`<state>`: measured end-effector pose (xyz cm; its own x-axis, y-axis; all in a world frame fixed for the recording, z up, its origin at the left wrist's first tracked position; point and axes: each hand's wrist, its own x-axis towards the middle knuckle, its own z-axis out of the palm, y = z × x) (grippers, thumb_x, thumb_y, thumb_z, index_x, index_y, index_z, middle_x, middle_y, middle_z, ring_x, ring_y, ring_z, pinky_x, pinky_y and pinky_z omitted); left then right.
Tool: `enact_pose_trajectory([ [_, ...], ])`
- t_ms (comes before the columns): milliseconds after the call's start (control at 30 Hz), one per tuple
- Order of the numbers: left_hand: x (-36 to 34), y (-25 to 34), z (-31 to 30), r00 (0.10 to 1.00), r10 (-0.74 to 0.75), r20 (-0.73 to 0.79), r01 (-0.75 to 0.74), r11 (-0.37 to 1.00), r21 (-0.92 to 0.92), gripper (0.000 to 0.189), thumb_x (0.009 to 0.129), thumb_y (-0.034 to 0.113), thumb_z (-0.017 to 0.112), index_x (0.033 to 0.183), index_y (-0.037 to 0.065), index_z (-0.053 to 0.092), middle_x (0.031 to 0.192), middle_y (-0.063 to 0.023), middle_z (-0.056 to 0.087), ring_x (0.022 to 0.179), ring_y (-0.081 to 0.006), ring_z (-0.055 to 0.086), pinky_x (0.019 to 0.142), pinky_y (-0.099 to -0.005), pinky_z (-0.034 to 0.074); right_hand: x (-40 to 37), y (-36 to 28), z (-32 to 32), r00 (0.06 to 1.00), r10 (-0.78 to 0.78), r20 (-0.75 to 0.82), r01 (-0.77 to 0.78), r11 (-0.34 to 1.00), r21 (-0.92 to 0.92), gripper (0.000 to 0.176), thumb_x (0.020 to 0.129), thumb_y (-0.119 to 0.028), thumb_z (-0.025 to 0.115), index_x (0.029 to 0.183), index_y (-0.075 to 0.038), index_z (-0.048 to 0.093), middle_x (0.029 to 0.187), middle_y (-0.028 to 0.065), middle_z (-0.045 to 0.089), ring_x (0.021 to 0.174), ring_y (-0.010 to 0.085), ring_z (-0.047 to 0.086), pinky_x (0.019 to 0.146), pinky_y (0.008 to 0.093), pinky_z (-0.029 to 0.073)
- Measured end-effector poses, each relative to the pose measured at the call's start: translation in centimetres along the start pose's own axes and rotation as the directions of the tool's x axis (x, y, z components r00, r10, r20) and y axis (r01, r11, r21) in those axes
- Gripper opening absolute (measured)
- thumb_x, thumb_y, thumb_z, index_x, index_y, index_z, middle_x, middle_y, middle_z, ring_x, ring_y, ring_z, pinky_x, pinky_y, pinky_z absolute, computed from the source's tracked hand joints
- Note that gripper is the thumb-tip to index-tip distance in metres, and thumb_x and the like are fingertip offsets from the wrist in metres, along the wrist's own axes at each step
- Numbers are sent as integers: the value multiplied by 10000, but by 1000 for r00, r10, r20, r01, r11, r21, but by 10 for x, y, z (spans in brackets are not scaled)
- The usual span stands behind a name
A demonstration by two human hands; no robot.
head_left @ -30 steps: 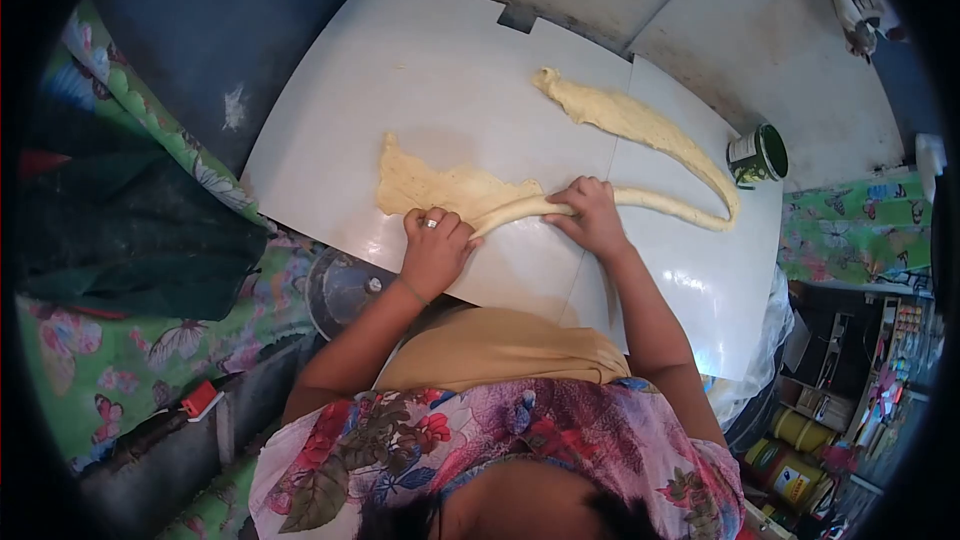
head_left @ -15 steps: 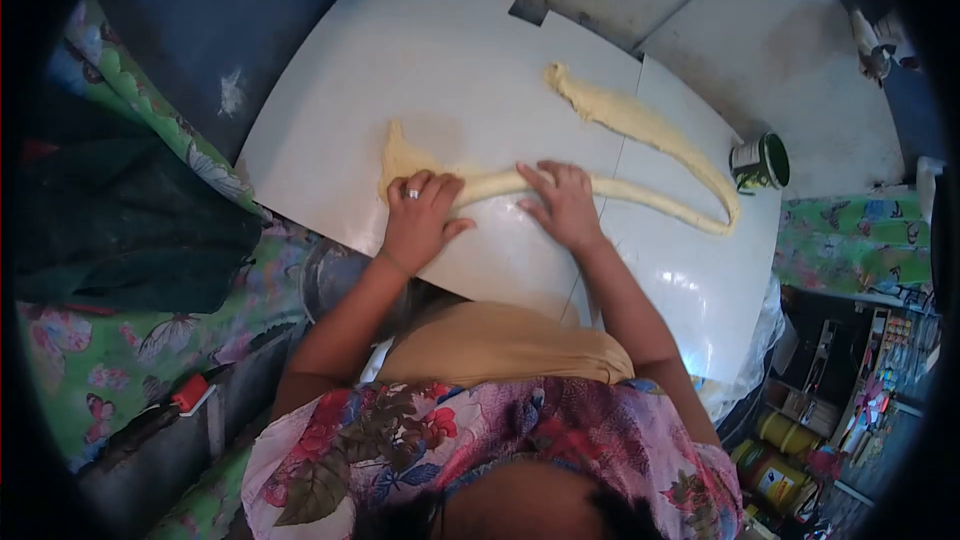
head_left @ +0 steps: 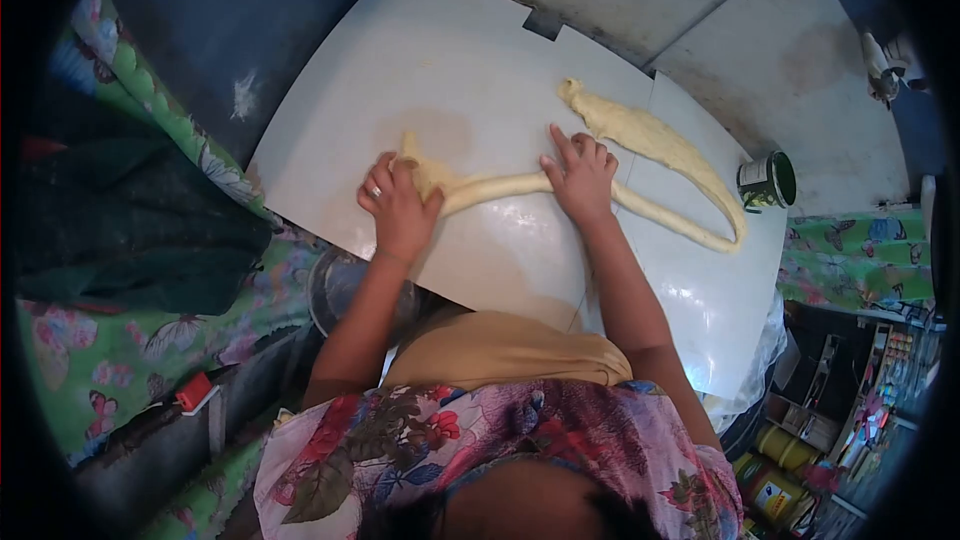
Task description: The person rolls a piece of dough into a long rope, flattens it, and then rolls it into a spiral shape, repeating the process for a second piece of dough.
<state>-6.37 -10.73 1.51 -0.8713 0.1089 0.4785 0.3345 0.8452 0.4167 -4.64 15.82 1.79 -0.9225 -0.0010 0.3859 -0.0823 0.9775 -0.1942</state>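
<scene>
A long strip of pale yellow dough [head_left: 505, 186] lies in a bend across the white tabletop. Its near part is rolled into a smooth rope, while the far part is wider, flatter and rough-edged. My left hand [head_left: 400, 202], with a ring on one finger, is curled over the flattened left end of the dough, thumb against the rope. Farther right, my right hand [head_left: 584, 180] rests across the rope with its fingers spread, the forefinger pointing away from me. The dough directly beneath both hands is hidden.
A dark green bucket [head_left: 767, 180] stands at the table's right edge. The white tabletop [head_left: 470, 50] has a notch at its back edge and a seam near its right side. A dark round tub [head_left: 335, 290] sits below the front edge, by my left forearm.
My left hand has shifted slightly left and curled more around the dough's end. My right hand has moved forward over the rope, with its fingers now past it. The view has shifted slightly.
</scene>
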Motion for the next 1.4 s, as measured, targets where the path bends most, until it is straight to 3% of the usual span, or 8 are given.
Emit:
enact_pose_trajectory([
  [67,17,-8,10,994,92,62,-93,995,20,147,827,187,691,933,90,658,932,-49,635,1034,-266,540,972,-478,298,11,-10,5,997,14,-82,-22,994,-106,423,897,-218,618,1315,-159,591,1209,124,572,1106,287,504,990,452,347],
  [133,19,-23,10,952,229,202,-233,972,-1,193,814,199,712,963,91,653,903,-33,646,970,-241,566,947,-460,328,-12,-10,20,985,-148,94,112,943,313,484,863,-132,626,1341,-150,556,1287,159,546,1228,325,488,1023,539,349],
  [333,-1,-25,-21,887,387,252,-377,922,-88,429,767,342,751,1123,117,671,1055,-45,627,1084,-242,508,988,-473,288,-29,-35,5,936,-211,280,174,973,153,539,917,-402,597,1418,-227,500,1413,137,470,1355,329,387,1126,516,269],
  [567,-8,-37,-28,866,313,390,-280,950,-141,348,821,346,720,1070,107,679,971,-25,580,1101,-239,497,998,-480,259,-14,-30,8,973,-171,157,126,957,261,370,821,-353,719,1166,-224,697,956,35,551,935,207,523,864,389,375],
  [700,-21,-36,-50,818,229,528,-189,973,-131,321,852,354,690,1000,70,658,1022,-57,586,1105,-272,487,1001,-494,243,-22,-14,-1,931,-237,277,139,933,332,371,842,-383,695,1167,-204,691,976,44,554,951,228,519,862,396,365],
  [833,3,-41,-12,999,-23,30,19,991,135,316,836,296,697,1030,52,644,1193,-138,548,1166,-329,439,1005,-515,252,14,-18,11,990,-78,116,58,984,166,408,889,-397,640,1222,-161,643,1044,60,577,959,251,516,859,407,355],
  [1033,13,-57,-8,947,172,272,-168,985,-38,326,820,307,713,1041,73,659,963,-33,660,1021,-245,560,979,-464,322,-2,-40,34,904,-404,139,346,883,317,450,885,-300,644,1308,-161,583,1217,83,568,1133,266,524,1009,430,387],
  [1400,-9,-55,-29,920,163,356,-149,987,-64,389,819,365,717,1053,57,671,1039,-61,591,1090,-279,500,1000,-460,280,11,-41,15,929,-268,254,192,938,288,444,856,-406,671,1268,-246,640,947,54,551,914,230,532,832,380,420],
])
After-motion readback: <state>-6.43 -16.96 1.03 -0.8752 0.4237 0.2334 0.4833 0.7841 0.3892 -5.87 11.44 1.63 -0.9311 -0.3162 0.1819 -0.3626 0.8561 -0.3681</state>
